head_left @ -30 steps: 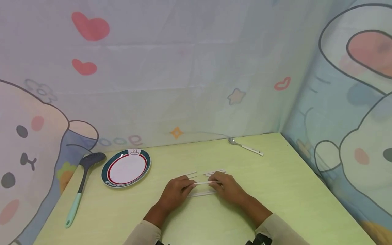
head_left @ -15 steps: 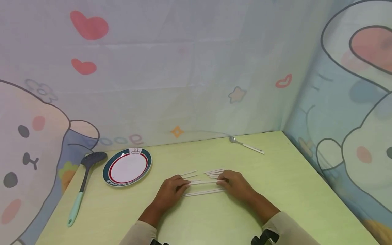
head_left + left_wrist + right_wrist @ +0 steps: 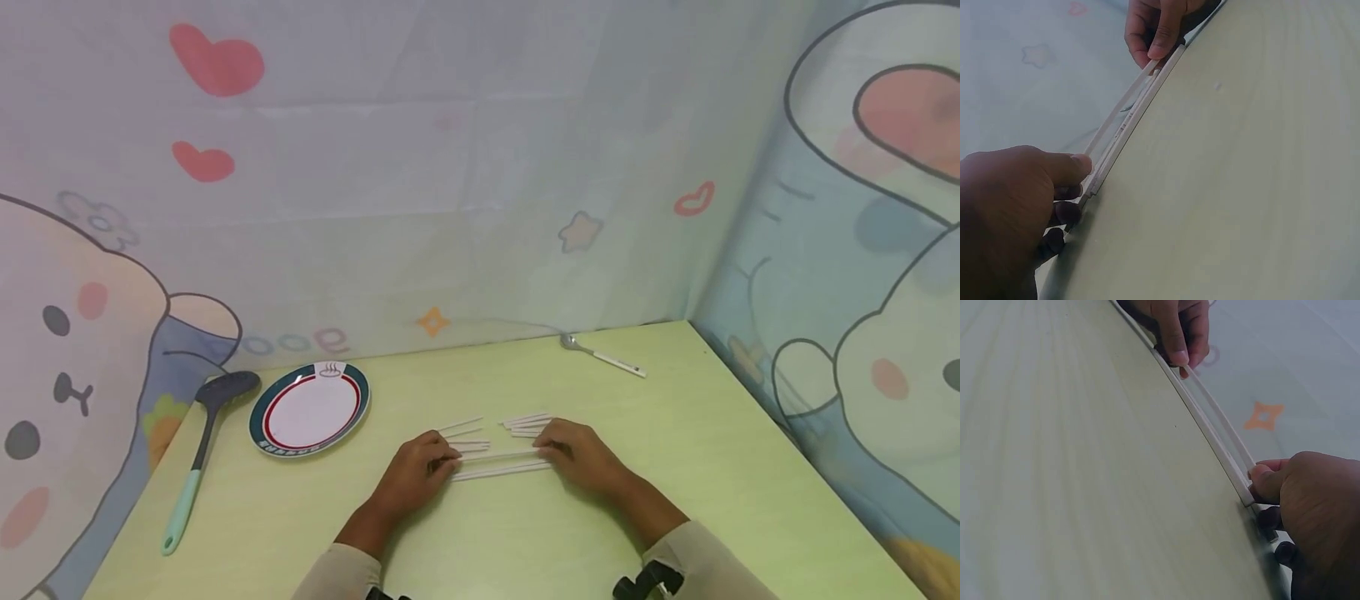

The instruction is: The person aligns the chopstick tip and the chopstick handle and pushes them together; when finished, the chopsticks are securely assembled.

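Between my two hands runs a thin white stick, pinched near its left end by my left hand and near its right end by my right hand. Both wrist views show thumb and fingers on this stick. Nearer the person, more long white sticks lie side by side on the table, their ends partly hidden by the hands. Beyond the left fingers are several white sticks, partly covered by that hand. Another small group of white sticks lies just beyond the right fingers.
A white plate with a green and red rim stands at the left on the table. Left of it lies a slotted turner with a mint handle. A small spoon rests near the back edge, before the printed cloth.
Both hands have moved apart, the left one leftward and the right one rightward, exposing more of the stick between them. The stick has since come slightly nearer the person.
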`<state>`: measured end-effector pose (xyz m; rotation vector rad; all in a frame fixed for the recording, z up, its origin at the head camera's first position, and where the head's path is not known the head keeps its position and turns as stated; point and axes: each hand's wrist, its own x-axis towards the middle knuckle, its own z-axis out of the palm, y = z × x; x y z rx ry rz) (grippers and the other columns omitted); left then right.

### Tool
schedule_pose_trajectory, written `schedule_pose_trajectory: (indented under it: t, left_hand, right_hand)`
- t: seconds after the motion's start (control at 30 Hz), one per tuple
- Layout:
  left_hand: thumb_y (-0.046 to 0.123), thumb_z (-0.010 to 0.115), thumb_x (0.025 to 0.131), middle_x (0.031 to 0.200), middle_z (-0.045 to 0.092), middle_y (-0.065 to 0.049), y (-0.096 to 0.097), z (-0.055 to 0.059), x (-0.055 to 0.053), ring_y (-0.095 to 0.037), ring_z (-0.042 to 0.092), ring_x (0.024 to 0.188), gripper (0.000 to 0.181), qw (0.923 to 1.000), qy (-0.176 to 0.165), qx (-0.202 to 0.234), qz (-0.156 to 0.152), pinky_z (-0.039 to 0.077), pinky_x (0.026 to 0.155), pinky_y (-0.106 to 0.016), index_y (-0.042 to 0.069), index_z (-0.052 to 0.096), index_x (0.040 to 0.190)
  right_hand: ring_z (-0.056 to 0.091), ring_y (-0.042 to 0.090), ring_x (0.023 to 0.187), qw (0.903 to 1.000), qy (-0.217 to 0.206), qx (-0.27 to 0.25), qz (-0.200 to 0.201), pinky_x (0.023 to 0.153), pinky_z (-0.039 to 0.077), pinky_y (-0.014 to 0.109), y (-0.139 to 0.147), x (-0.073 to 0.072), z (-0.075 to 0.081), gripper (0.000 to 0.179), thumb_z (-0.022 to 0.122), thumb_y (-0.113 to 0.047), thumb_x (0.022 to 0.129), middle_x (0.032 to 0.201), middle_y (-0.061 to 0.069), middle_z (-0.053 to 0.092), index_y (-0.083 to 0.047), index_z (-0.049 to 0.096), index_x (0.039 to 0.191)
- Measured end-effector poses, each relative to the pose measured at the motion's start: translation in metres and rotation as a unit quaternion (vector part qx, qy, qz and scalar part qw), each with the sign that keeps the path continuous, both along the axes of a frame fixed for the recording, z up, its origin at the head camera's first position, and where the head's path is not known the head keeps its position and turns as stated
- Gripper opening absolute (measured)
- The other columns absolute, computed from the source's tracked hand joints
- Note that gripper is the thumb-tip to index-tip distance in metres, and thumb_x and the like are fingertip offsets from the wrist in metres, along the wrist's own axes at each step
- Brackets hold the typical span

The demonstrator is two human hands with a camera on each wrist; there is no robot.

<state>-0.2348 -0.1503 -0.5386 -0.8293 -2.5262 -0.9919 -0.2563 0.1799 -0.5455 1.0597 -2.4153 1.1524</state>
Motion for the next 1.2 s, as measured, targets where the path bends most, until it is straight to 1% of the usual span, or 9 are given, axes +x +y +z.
schedule_pose_trajectory:
  t: [0.1, 0.3, 0.43, 0.67, 0.77, 0.9, 1.03, 1.13, 1.2]
  left_hand:
    - [0.005, 0.082, 0.096, 0.091, 0.068, 0.0, -0.001, 0.0, 0.0, -0.002, 0.054, 0.079, 0.003, 0.9999, -0.011, -0.004, -0.005, 0.05, 0.071, -0.023, 0.005, 0.085, 0.098]
    - [0.001, 0.082, 0.094, 0.091, 0.068, -0.001, -0.002, 0.0, 0.001, -0.002, 0.054, 0.079, 0.008, 0.9997, -0.024, 0.001, -0.01, 0.05, 0.071, -0.024, 0.004, 0.086, 0.1]
    - [0.0, 0.082, 0.094, 0.092, 0.069, -0.002, -0.003, 0.001, 0.001, -0.003, 0.056, 0.08, 0.008, 0.9995, -0.028, 0.003, -0.014, 0.051, 0.072, -0.024, 0.003, 0.086, 0.1]
    - [0.002, 0.081, 0.095, 0.089, 0.068, -0.002, -0.003, 0.003, 0.002, -0.003, 0.055, 0.079, 0.005, 0.9996, -0.015, 0.008, -0.022, 0.05, 0.071, -0.023, 0.003, 0.085, 0.097]
    - [0.001, 0.081, 0.094, 0.088, 0.067, 0.0, -0.002, 0.004, 0.003, -0.005, 0.056, 0.078, 0.005, 0.9998, 0.0, 0.015, -0.011, 0.051, 0.071, -0.025, 0.004, 0.084, 0.094]
    - [0.0, 0.085, 0.09, 0.089, 0.067, 0.003, -0.001, 0.002, 0.004, -0.01, 0.06, 0.084, 0.007, 0.9989, 0.03, 0.014, 0.031, 0.053, 0.076, -0.029, 0.006, 0.084, 0.093]
    - [0.002, 0.089, 0.086, 0.095, 0.067, -0.002, 0.0, -0.001, 0.001, -0.019, 0.058, 0.094, 0.01, 0.9962, 0.068, 0.001, 0.054, 0.052, 0.085, -0.038, 0.008, 0.085, 0.092]
    - [0.004, 0.09, 0.086, 0.102, 0.066, -0.005, 0.0, -0.002, -0.004, -0.025, 0.055, 0.1, 0.009, 0.9961, 0.067, -0.002, 0.056, 0.048, 0.088, -0.045, 0.01, 0.085, 0.09]
    - [0.005, 0.09, 0.086, 0.104, 0.066, -0.005, -0.001, -0.002, -0.006, -0.028, 0.054, 0.103, 0.009, 0.9972, 0.052, 0.002, 0.053, 0.046, 0.089, -0.047, 0.011, 0.085, 0.088]
  right_hand:
    - [0.069, 0.014, 0.096, 1.0, -0.003, 0.008, 0.003, 0.085, 0.059, 0.033, 0.001, 0.0, 0.0, 0.012, 0.075, 0.0, 0.099, 0.104, 0.005, 0.076, -0.006, 0.08, 0.108]
    - [0.068, 0.014, 0.095, 0.9991, -0.03, 0.03, 0.003, 0.084, 0.059, 0.031, 0.003, 0.0, 0.001, 0.015, 0.073, 0.002, 0.101, 0.106, 0.004, 0.075, -0.007, 0.082, 0.11]
    - [0.067, 0.012, 0.094, 0.9987, -0.032, 0.038, 0.005, 0.082, 0.058, 0.03, 0.005, 0.0, 0.002, 0.017, 0.072, 0.003, 0.101, 0.105, 0.003, 0.074, -0.009, 0.082, 0.108]
    - [0.062, 0.007, 0.09, 0.999, -0.026, 0.035, 0.007, 0.081, 0.056, 0.029, 0.005, 0.001, 0.005, 0.016, 0.07, -0.001, 0.104, 0.102, 0.0, 0.073, -0.012, 0.082, 0.105]
    - [0.061, 0.006, 0.09, 0.9991, -0.029, 0.03, 0.005, 0.082, 0.056, 0.029, 0.005, 0.002, 0.005, 0.016, 0.069, -0.003, 0.105, 0.102, -0.001, 0.072, -0.013, 0.082, 0.105]
    - [0.062, 0.006, 0.089, 0.9995, -0.024, 0.02, -0.001, 0.08, 0.056, 0.029, 0.003, 0.003, 0.004, 0.015, 0.069, -0.002, 0.104, 0.101, -0.002, 0.072, -0.012, 0.082, 0.104]
    - [0.066, 0.011, 0.089, 0.9995, -0.002, 0.006, -0.03, 0.079, 0.059, 0.03, 0.0, 0.0, 0.003, 0.012, 0.073, 0.002, 0.1, 0.101, 0.0, 0.072, -0.006, 0.081, 0.102]
    - [0.069, 0.017, 0.094, 0.9976, 0.01, 0.011, -0.068, 0.081, 0.06, 0.031, -0.003, -0.005, 0.003, 0.01, 0.078, 0.003, 0.096, 0.106, 0.004, 0.073, -0.004, 0.081, 0.102]
    - [0.068, 0.02, 0.098, 0.9955, 0.016, 0.019, -0.092, 0.084, 0.06, 0.033, -0.005, -0.009, 0.002, 0.01, 0.08, 0.003, 0.095, 0.107, 0.005, 0.073, -0.004, 0.081, 0.102]
